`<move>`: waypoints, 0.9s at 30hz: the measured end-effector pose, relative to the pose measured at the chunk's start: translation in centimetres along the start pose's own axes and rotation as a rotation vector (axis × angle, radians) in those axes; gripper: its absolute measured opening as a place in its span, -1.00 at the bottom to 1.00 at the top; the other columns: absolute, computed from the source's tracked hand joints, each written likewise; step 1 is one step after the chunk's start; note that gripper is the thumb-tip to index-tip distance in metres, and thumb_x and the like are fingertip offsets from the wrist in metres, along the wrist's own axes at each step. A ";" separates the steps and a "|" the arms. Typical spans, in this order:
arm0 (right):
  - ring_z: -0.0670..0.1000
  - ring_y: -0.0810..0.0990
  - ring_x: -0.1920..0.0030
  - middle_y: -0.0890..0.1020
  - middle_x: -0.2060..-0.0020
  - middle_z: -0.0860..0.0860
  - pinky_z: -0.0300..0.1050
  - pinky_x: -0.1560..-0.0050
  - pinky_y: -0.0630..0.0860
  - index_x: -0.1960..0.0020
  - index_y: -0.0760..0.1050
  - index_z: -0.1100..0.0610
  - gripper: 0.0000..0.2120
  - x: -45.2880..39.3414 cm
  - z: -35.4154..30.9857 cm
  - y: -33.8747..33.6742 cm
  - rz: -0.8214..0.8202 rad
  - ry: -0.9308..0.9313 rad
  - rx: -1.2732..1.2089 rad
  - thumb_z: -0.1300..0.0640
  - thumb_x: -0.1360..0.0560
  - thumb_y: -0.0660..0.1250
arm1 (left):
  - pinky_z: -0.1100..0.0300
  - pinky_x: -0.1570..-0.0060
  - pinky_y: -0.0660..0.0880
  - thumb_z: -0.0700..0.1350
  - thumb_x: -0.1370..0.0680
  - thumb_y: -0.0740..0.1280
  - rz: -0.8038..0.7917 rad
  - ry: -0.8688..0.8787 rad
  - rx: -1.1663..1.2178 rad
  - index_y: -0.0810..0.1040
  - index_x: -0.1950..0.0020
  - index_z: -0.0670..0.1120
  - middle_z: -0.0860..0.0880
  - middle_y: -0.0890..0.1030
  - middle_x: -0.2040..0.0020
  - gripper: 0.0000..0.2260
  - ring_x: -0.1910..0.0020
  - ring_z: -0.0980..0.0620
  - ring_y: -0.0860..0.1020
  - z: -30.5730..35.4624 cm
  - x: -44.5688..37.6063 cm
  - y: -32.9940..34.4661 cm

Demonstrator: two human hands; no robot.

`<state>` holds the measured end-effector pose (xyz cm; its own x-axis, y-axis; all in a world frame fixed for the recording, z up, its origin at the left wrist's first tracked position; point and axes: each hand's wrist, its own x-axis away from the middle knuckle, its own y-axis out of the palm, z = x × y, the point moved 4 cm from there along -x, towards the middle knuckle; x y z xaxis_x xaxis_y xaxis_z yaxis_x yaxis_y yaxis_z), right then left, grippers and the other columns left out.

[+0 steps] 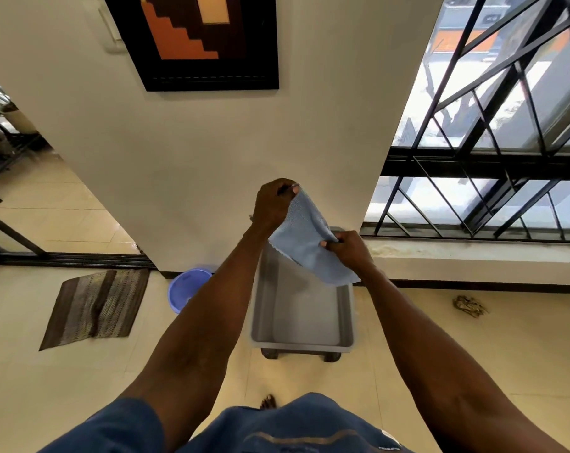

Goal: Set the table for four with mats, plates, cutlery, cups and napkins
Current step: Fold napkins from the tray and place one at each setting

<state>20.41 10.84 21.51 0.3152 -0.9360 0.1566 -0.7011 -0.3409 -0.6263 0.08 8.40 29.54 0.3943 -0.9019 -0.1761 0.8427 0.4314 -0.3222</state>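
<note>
Nearest you hangs the dark blue fabric of your shirt (277, 426), with a bare foot (268, 402) just showing on the cream tiled floor (473, 354) beyond it. Both your forearms reach forward and up from there.

Your right hand (349, 248) is the closer one: its thumb and fingers are curled tight, pinching the lower right edge of the pale blue woven cloth napkin (305, 237). Your left hand (274, 204) is raised higher and farther out, fingers likewise curled, pinching the napkin's top corner. Neither hand has any spare opening; both are closed on fabric.

So the napkin is in the air between your hands, stretched on a slant, its loose lower corner drooping over the grey rectangular plastic tub (301, 322) that stands on the floor below. Nothing shows inside the tub.

Expect the napkin to be very light, limp and not fragile. It should sag and fold wherever you are not holding it, so corners and edges, as you have it now, look like the best hold for spreading or folding it square. It probably will not slip from a firm pinch.

Beyond lie a round blue plastic basin (187, 289), a brown striped floor mat (95, 307), the cream wall with its dark-framed orange picture (198, 37), and a black-barred window (489, 125).
</note>
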 end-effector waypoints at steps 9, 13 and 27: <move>0.05 0.54 0.33 0.61 0.30 0.13 -0.19 0.30 0.43 -0.02 0.63 0.29 -0.80 0.7 3.1 0.6 -0.090 0.107 0.107 0.19 -0.46 0.44 | 0.29 0.05 0.41 -0.15 -0.61 0.30 0.355 -0.060 0.026 0.61 -0.04 -0.19 -0.05 0.62 0.08 -0.86 0.07 0.06 0.54 -1.9 -0.7 -4.1; 0.08 0.52 0.27 0.58 0.28 0.12 -0.21 0.36 0.34 0.06 0.63 0.24 -0.83 1.0 2.2 0.5 0.001 0.063 0.055 0.12 -0.49 0.41 | 0.28 0.05 0.42 -0.16 -0.61 0.31 0.380 -0.073 0.048 0.62 -0.01 -0.19 0.00 0.60 0.12 -0.87 0.10 0.06 0.54 -2.1 -0.5 -4.2; 0.15 0.57 -0.19 0.61 -0.16 0.23 -0.21 -0.01 0.45 -0.24 0.53 0.28 -0.64 -1.6 -6.7 0.4 -0.130 -0.143 0.005 0.27 -0.46 0.41 | 0.35 0.02 0.52 -0.22 -0.54 0.39 -0.438 0.132 -0.088 0.70 0.03 -0.15 -0.04 0.71 0.09 -0.91 0.11 0.23 0.64 2.0 0.7 -0.6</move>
<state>15.33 11.62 26.13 0.4912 -0.8618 0.1267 -0.6453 -0.4577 -0.6116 0.62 7.50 31.49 -0.0470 -0.9916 -0.1208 0.8828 0.0153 -0.4694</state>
